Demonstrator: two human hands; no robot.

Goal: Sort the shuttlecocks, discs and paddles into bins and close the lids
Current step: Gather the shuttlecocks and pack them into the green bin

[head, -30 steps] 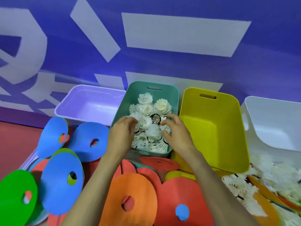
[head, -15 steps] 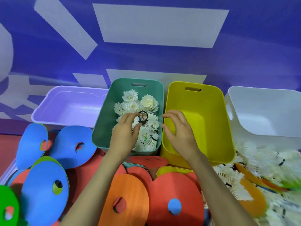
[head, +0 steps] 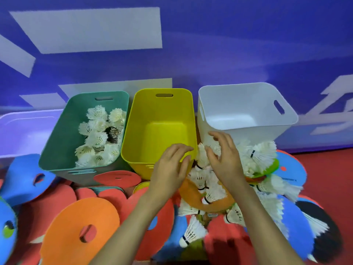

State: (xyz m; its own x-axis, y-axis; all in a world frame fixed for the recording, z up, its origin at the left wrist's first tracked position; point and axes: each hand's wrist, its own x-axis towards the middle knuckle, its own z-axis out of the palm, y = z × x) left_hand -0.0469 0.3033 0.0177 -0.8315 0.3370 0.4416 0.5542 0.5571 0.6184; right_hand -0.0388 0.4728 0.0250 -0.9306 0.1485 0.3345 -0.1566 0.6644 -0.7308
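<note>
Both hands have left the teal plastic bin point(head: 57, 146) and now sit further right, in front of the yellow plastic bin point(head: 162, 104) and the white plastic bin point(head: 238, 100). The left hand point(head: 170, 169) hangs palm down over the yellow bin's near right corner, forearm angling in from the lower left. Its grip is loose, with the fingers gently bent and close together, and nothing is held. The right hand point(head: 224, 159) reaches up from the lower right, palm down and fingers fanned and arched over the loose heap of white feathered shuttlecocks point(head: 256, 155) piled against the white bin's front. Its grip is spread wide and has not closed round any of them; whether the thumb touches a shuttlecock I cannot tell. More white shuttlecocks point(head: 97, 138) lie inside the teal bin. A flat orange foam disc with a centre hole point(head: 76, 226) lies near the left forearm, and blue foam discs point(head: 23, 178) lie at far left.
</note>
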